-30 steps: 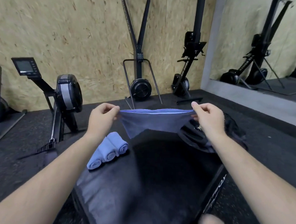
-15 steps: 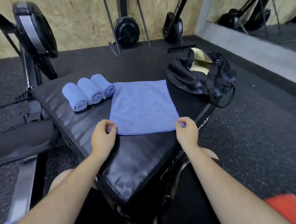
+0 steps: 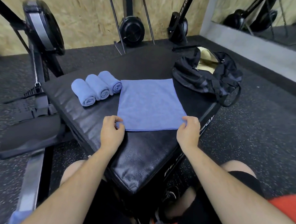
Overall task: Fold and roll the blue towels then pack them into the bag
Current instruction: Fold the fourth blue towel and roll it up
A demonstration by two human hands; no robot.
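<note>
square blue cloth towel flat on black padded table, left hand grip pinching its near corner, right hand pinching the other I think, three rolled blue towels touching beside it, black fabric bag far right

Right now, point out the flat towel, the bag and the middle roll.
flat towel (image 3: 150, 103), head view, cloth centre
bag (image 3: 205, 81), head view, black side wall
middle roll (image 3: 96, 85), head view, its top

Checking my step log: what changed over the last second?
The flat towel, held up a second ago, came down and lies spread on the black pad. The left hand and right hand still pinch its near corners. The three rolled towels and the bag stayed put.
</note>
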